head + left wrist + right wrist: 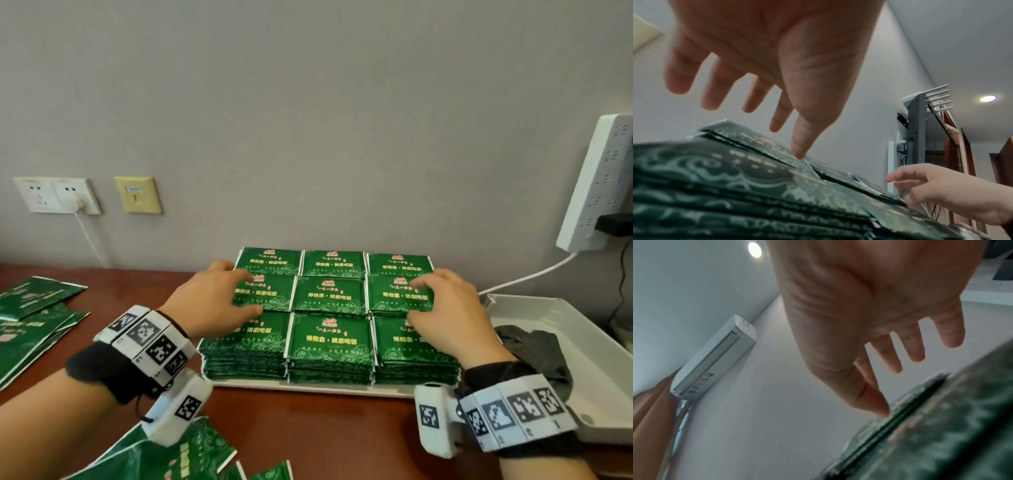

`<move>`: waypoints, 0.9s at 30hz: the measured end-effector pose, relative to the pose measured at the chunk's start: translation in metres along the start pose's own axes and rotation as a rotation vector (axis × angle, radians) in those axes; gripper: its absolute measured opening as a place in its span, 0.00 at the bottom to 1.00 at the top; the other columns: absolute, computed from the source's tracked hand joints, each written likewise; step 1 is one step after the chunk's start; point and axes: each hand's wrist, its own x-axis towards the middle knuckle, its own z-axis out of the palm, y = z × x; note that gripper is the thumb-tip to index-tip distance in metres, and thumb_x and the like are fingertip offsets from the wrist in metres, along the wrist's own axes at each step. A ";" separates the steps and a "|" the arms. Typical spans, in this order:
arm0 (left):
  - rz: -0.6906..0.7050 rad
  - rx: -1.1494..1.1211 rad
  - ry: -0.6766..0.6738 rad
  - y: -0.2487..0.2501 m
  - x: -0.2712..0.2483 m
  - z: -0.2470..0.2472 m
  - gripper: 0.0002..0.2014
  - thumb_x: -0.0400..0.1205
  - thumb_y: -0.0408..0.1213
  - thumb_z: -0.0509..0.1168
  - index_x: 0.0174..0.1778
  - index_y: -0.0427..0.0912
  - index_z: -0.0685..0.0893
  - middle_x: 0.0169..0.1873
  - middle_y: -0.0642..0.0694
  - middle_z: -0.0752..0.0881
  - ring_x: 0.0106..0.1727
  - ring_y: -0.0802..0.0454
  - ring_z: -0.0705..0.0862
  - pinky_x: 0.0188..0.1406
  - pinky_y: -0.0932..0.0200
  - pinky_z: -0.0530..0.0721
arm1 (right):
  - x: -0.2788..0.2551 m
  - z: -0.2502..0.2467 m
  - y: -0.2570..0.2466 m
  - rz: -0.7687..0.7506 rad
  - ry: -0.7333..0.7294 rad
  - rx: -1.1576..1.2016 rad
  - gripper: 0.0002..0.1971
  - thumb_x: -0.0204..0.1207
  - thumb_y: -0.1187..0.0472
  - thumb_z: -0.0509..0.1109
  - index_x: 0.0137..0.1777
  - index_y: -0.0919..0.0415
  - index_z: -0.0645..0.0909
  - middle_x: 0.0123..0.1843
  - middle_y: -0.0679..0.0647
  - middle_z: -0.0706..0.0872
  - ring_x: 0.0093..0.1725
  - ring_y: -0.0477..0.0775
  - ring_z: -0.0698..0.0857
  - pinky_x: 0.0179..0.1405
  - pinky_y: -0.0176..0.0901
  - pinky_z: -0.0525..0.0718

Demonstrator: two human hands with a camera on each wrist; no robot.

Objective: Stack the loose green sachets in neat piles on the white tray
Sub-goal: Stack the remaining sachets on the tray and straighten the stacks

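Loose green sachets (32,308) lie on the bench (325,431) at my 9 o'clock, with more (178,459) at my 7 o'clock under the left wrist; these are not yet stacked.

My left hand (214,299) is spread, fingers relaxed, over the left-column piles (265,294) on the white tray (308,385). In the left wrist view the thumb tip (799,154) touches the top sachet; the other fingers hover clear of it.

The nine piles stand in a three-by-three grid at 12 o'clock, edges close.

My right hand (445,315) is likewise spread over the right-column piles (397,294), thumb (879,408) touching the top of a pile near an edge.

Judgement: the step is squaring the piles. I should press inward evenly from both sides, keep the fingers flat against the pile edges, and avoid dragging top sachets askew.

At 3 o'clock a second white tray (548,308) holds a dark crumpled item (534,346); I cannot identify it.

Not verifiable: the tray's far and side rims, hidden by piles; pile counts; lower-layer alignment; sachet print, blurred in both wrist views.
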 end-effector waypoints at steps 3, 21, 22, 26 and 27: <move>0.018 -0.005 0.044 0.000 -0.024 -0.008 0.35 0.69 0.74 0.62 0.70 0.61 0.78 0.71 0.48 0.75 0.71 0.43 0.76 0.71 0.38 0.78 | -0.008 -0.009 -0.022 -0.134 0.022 0.079 0.24 0.72 0.56 0.77 0.68 0.45 0.81 0.75 0.47 0.77 0.74 0.55 0.76 0.72 0.55 0.76; -0.082 0.047 -0.521 -0.062 -0.148 0.025 0.41 0.63 0.58 0.83 0.67 0.54 0.71 0.60 0.54 0.77 0.57 0.51 0.79 0.59 0.51 0.80 | -0.145 0.055 -0.135 -0.544 -0.903 -0.401 0.37 0.62 0.33 0.82 0.60 0.61 0.83 0.51 0.58 0.88 0.44 0.57 0.85 0.36 0.49 0.78; -0.083 0.040 -0.521 -0.064 -0.146 0.026 0.36 0.63 0.59 0.83 0.62 0.53 0.74 0.56 0.54 0.80 0.55 0.52 0.80 0.57 0.51 0.81 | -0.146 0.056 -0.135 -0.533 -0.897 -0.419 0.36 0.63 0.35 0.83 0.60 0.63 0.84 0.51 0.60 0.89 0.41 0.56 0.83 0.34 0.47 0.75; -0.082 -0.074 -0.550 -0.069 -0.143 0.028 0.26 0.65 0.57 0.82 0.46 0.40 0.84 0.41 0.48 0.90 0.44 0.50 0.86 0.51 0.48 0.85 | -0.152 0.063 -0.131 -0.414 -0.930 -0.308 0.21 0.67 0.44 0.84 0.48 0.62 0.90 0.42 0.57 0.92 0.30 0.52 0.82 0.29 0.44 0.81; -0.081 -0.127 -0.537 -0.072 -0.142 0.029 0.26 0.66 0.55 0.82 0.47 0.37 0.86 0.41 0.44 0.91 0.41 0.49 0.87 0.52 0.45 0.86 | -0.154 0.064 -0.129 -0.369 -0.932 -0.267 0.19 0.68 0.45 0.84 0.46 0.61 0.90 0.38 0.54 0.92 0.28 0.51 0.82 0.30 0.44 0.83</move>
